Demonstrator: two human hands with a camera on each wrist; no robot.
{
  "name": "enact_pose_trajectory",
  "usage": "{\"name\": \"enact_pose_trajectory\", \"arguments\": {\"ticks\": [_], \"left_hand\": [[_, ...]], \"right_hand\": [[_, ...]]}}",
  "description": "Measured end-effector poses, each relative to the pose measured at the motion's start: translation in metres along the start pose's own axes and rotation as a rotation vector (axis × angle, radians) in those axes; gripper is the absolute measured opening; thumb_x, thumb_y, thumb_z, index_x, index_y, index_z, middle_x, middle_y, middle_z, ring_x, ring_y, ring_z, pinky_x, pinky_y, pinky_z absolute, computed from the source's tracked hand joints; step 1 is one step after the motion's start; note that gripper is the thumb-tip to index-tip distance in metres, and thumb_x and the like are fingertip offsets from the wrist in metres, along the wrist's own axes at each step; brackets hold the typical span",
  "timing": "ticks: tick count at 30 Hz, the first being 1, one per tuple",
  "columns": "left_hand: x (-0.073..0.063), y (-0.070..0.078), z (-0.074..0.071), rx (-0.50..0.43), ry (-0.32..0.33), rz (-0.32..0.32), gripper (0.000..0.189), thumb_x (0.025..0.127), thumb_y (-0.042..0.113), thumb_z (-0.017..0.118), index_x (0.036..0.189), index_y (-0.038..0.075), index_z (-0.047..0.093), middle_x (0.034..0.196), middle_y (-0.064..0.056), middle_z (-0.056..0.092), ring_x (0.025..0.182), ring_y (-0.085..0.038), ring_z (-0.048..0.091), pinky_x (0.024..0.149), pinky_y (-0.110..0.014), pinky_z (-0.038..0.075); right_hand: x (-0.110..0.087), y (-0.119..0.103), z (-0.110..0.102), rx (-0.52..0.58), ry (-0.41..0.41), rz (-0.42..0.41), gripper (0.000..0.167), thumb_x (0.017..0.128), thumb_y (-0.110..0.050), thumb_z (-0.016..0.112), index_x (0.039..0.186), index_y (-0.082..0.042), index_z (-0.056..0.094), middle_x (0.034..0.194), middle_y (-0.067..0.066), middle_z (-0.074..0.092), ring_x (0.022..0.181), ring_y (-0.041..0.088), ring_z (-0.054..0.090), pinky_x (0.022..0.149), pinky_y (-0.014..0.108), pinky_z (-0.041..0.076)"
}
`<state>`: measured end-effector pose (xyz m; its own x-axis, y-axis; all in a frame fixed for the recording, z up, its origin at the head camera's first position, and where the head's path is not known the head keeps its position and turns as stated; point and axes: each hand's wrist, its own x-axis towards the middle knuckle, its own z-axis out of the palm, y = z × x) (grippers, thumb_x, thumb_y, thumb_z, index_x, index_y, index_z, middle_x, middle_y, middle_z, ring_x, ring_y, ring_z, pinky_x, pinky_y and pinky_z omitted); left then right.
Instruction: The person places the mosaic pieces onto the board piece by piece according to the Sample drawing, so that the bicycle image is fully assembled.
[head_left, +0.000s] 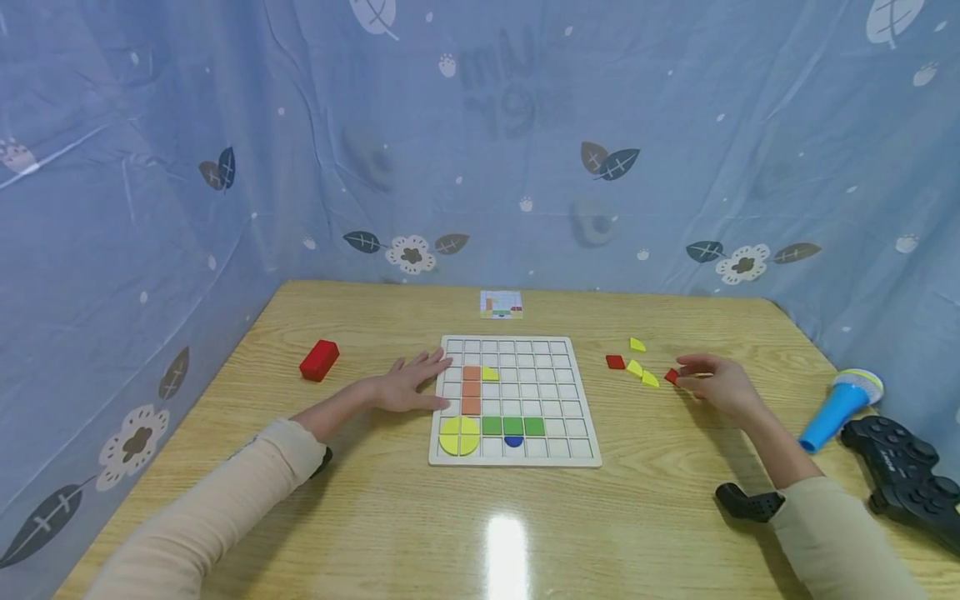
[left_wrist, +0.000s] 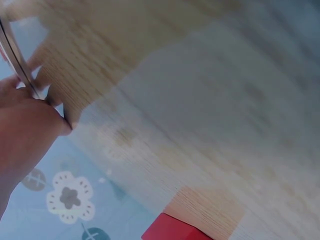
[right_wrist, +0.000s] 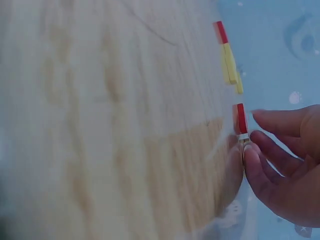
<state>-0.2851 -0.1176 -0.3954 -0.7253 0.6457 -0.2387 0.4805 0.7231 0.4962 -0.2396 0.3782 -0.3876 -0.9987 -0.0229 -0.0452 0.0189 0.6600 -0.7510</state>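
On the table lies a white grid board with orange, green, yellow and blue flat pieces set in its squares. My left hand rests with spread fingers over the board's left edge. To the right of the board, my right hand reaches down with bent fingers, its fingertips at a small red piece. The right wrist view has that red piece standing out just beyond the fingertips; whether they pinch it I cannot tell. Nearby lie several yellow quarter-round pieces and another red piece.
A small printed pattern card lies behind the board. At the left sits a red block. A blue toy microphone and a black game controller occupy the right side. Patterned blue cloth hangs around the table.
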Motion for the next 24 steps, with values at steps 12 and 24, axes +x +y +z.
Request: {"name": "enact_pose_trajectory", "arguments": {"ticks": [12,24], "left_hand": [[0.001,0.000,0.000,-0.003,0.001,-0.005,0.082,0.094,0.049,0.053,0.154,0.010,0.011,0.158,-0.012,-0.001,0.143,-0.033,-0.005,0.109,-0.056,-0.006],[0.000,-0.002,0.001,-0.008,-0.008,-0.004,0.084,0.094,0.052,0.051,0.154,0.011,0.010,0.158,-0.012,-0.003,0.143,-0.032,-0.006,0.109,-0.055,-0.007]], "right_hand": [[0.013,-0.004,0.002,-0.122,-0.068,-0.112,0.049,0.091,-0.005,0.063,0.133,0.012,0.043,0.119,0.032,0.052,0.104,0.046,0.054,0.065,0.030,0.050],[0.015,-0.003,0.004,-0.107,-0.076,-0.112,0.048,0.090,-0.004,0.064,0.133,0.011,0.045,0.111,0.028,0.052,0.095,0.035,0.055,0.061,0.028,0.048]]}}
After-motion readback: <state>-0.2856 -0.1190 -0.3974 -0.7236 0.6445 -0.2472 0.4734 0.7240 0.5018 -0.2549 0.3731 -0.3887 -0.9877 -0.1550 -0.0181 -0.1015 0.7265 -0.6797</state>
